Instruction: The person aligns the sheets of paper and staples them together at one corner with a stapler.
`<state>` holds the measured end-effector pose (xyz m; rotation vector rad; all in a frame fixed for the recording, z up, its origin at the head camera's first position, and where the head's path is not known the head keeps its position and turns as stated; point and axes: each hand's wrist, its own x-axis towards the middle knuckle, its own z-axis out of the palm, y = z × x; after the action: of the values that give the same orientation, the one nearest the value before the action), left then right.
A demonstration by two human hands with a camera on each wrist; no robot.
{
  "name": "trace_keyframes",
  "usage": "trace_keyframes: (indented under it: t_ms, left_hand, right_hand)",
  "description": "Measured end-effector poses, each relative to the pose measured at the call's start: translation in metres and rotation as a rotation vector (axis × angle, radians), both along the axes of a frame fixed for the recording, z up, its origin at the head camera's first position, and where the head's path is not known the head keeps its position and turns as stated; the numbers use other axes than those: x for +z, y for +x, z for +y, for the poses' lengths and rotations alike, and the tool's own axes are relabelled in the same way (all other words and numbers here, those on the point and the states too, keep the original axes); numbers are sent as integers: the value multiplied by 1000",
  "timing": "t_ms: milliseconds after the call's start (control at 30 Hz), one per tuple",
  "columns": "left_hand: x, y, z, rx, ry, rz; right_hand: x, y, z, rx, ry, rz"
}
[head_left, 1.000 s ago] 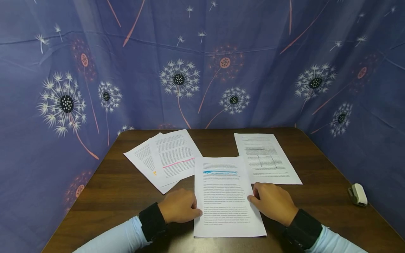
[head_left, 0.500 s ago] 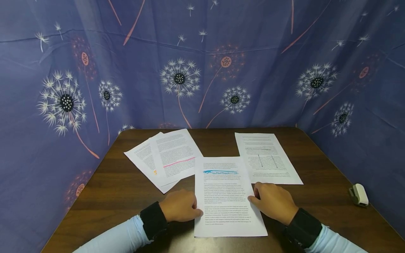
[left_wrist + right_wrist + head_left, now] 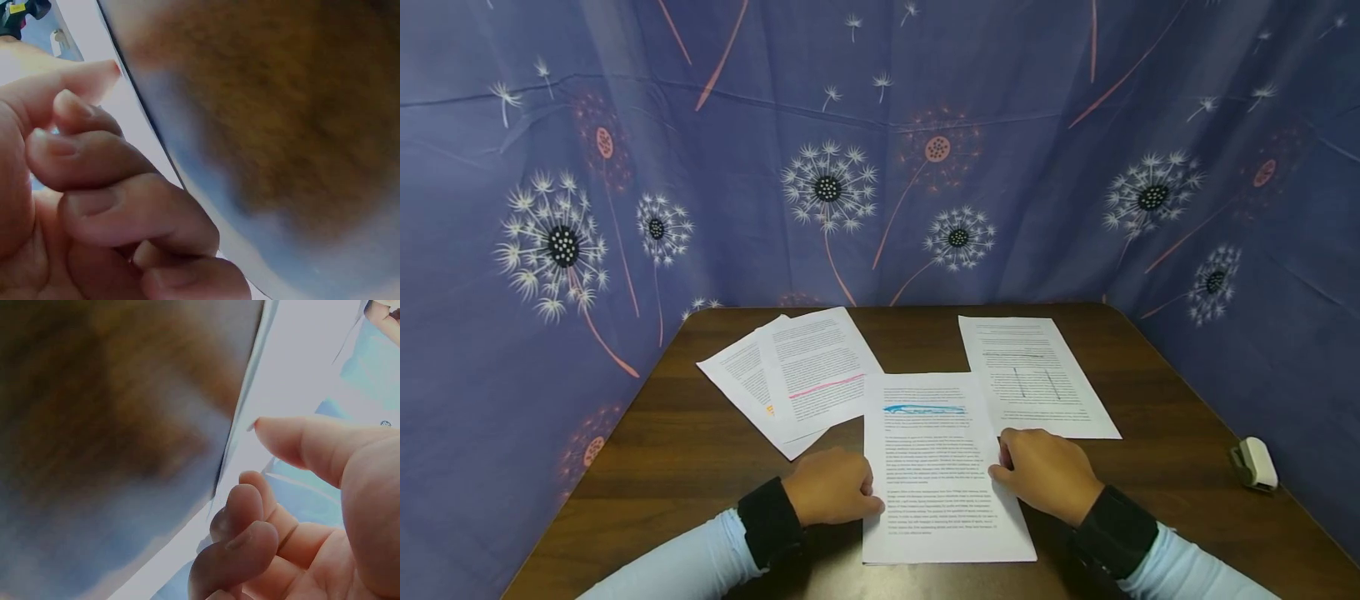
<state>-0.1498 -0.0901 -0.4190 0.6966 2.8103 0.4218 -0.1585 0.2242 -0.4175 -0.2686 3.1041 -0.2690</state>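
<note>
A printed sheet of paper lies upright before me on the brown table, with a blue scribble across its upper lines. At its left edge my left hand holds it, thumb over the margin and the other fingers curled at the side. My right hand holds the opposite edge a little higher, its thumb on the margin too. In the left wrist view the thumb meets the paper's edge beside the curled fingers. The right wrist view shows the thumb against the paper, the fingers bent below it.
Two overlapping printed pages lie at the back left: one with a pink line, one with an orange mark partly beneath it. Another page with two slanting blue lines is at the back right. A small white-and-grey device sits near the right edge.
</note>
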Motion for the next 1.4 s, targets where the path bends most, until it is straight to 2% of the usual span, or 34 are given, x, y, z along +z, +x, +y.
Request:
trace_keyframes:
  t_ms: [233, 333, 433, 533, 700, 933, 1233, 1400]
  left_hand:
    - [-3, -3, 3, -14, 18, 46]
    - [-3, -1, 4, -27, 30, 83]
    - [-1, 0, 4, -26, 73, 88]
    - [4, -2, 1, -14, 136, 80]
    - [13, -18, -15, 40, 236, 66]
    - [22, -41, -43, 123, 360, 20]
    - [34, -63, -64, 290, 327, 51]
    - [35, -75, -77, 335, 312, 75]
  right_hand:
    - [3, -1, -3, -2, 13, -6]
    - [5, -2, -5, 20, 22, 28]
    - [6, -3, -10, 49, 22, 66]
    - [9, -5, -18, 63, 21, 88]
    - [17, -16, -35, 76, 19, 125]
    - [30, -41, -63, 114, -16, 152]
    - [42, -70, -88, 140, -84, 195]
    - [42, -84, -95, 132, -121, 169]
